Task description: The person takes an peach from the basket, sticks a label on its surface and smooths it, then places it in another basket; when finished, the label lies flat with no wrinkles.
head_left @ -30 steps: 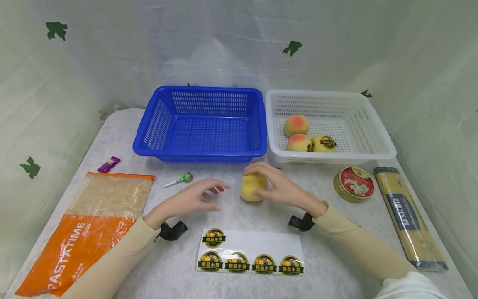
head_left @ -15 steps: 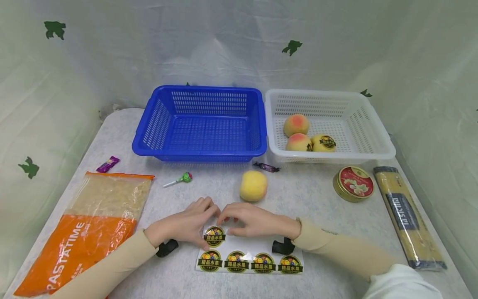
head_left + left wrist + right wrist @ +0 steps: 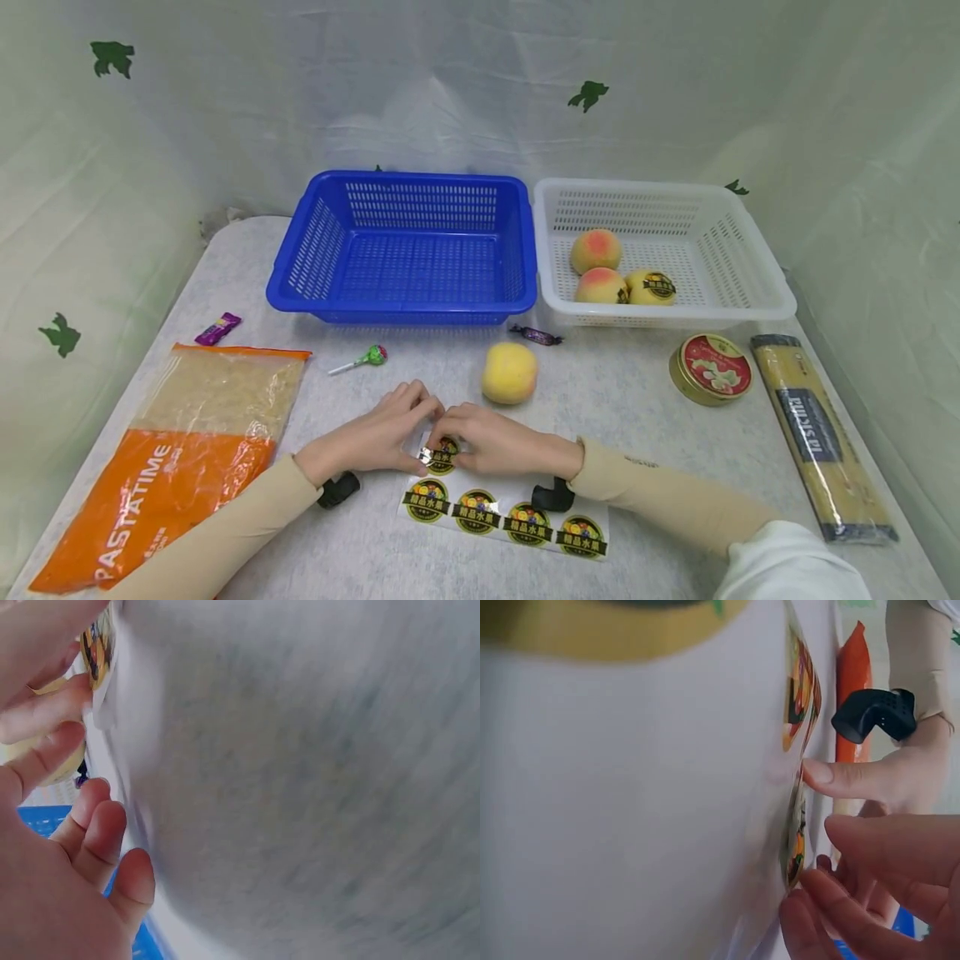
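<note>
The white sheet of round fruit stickers [image 3: 502,485] lies on the table in the head view, its upper left corner bent up. My left hand [image 3: 386,429] holds that corner, thumb at the left edge. My right hand [image 3: 491,440] bends over the corner sticker [image 3: 442,454] from the other side, fingertips at its far edge. In the right wrist view the right thumb [image 3: 855,829] stands apart from the sheet; its grip is partly hidden. Beyond the hands sits a yellow peach [image 3: 510,373].
A blue basket [image 3: 405,317] stands behind. Beside it, a white basket [image 3: 667,315] holds three peaches. A lollipop [image 3: 371,356], wrapped candies, a pasta bag [image 3: 187,467], a round tin [image 3: 711,369] and a spaghetti pack [image 3: 817,433] lie around.
The right hand has let go of the peach and come down to the sticker sheet, as has the left. The sheet has turned slightly, its upper left corner moving up and lifting.
</note>
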A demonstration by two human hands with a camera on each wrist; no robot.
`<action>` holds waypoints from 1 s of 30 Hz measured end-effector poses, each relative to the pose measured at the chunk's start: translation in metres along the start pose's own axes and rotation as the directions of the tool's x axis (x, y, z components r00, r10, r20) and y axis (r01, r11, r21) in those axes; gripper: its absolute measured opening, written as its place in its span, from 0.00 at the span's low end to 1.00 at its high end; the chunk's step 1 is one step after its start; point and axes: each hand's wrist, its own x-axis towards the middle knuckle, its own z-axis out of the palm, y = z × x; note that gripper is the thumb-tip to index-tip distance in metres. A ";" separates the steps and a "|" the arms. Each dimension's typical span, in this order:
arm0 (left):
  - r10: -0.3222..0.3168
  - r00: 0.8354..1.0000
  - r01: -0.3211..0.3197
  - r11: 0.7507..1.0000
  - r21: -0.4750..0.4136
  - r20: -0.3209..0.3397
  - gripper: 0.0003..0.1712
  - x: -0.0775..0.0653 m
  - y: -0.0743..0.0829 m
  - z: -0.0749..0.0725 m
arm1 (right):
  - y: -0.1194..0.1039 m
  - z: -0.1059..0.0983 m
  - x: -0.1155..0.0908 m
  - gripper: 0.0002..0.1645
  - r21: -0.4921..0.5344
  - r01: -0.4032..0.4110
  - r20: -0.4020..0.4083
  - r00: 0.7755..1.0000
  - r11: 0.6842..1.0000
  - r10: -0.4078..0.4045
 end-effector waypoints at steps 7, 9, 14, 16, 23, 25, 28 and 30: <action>-0.011 1.000 0.012 0.997 -0.078 0.012 0.29 -0.002 0.000 0.002 | 0.001 0.001 -0.002 0.15 0.091 -0.013 -0.020 1.000 0.996 0.015; -0.013 1.000 0.014 0.995 -0.094 0.012 0.28 -0.002 0.000 0.003 | 0.001 0.001 -0.003 0.15 0.137 -0.015 -0.022 1.000 0.990 0.018; -0.029 0.999 0.030 0.993 -0.116 0.014 0.26 -0.002 0.002 0.003 | 0.000 0.003 -0.006 0.17 0.197 -0.058 -0.031 0.997 0.979 0.066; -0.034 0.999 0.036 0.993 -0.112 0.017 0.25 -0.001 0.001 0.003 | -0.001 0.003 -0.007 0.17 0.173 -0.096 -0.038 0.994 0.980 0.104; -0.025 1.000 0.027 0.996 -0.086 0.015 0.25 0.000 0.000 0.004 | -0.007 0.002 -0.011 0.12 0.095 -0.142 -0.047 0.988 0.985 0.147; -0.011 1.000 0.011 0.997 -0.080 0.009 0.25 -0.001 0.000 0.004 | -0.008 0.001 -0.013 0.12 0.105 -0.139 -0.055 0.988 0.985 0.146; 0.010 1.000 -0.010 0.998 -0.066 -0.002 0.25 -0.001 0.000 0.003 | -0.008 0.002 -0.013 0.14 0.145 -0.133 -0.066 0.987 0.980 0.144; 0.018 1.000 -0.019 0.998 -0.053 -0.006 0.25 -0.001 0.000 0.002 | -0.007 0.003 -0.012 0.14 0.165 -0.123 -0.073 0.988 0.979 0.137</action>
